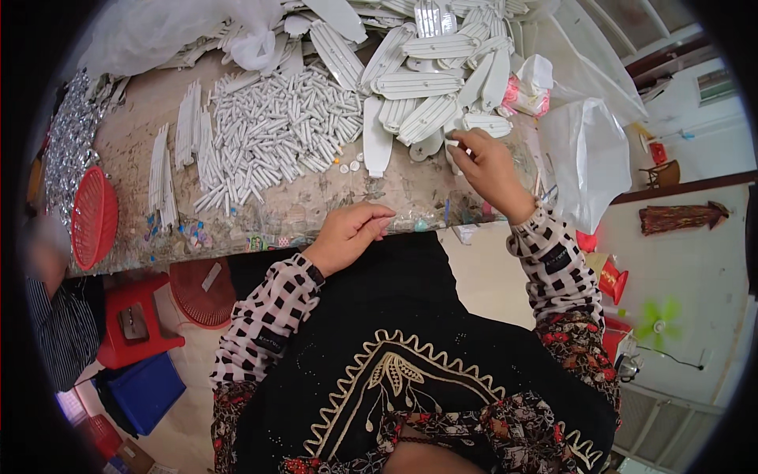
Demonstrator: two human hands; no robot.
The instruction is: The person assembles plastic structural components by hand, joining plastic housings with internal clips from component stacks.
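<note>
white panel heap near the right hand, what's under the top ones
Other white panels overlap beneath, with tabletop showing at the near edge; anything deeper is covered from view.

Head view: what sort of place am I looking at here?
Probably a small hand-assembly or packing workshop, though a home workroom is possible. The worn worktable is heaped with many matching flat white parts and small white tubes, with a pile of silvery pieces at the left.
</note>
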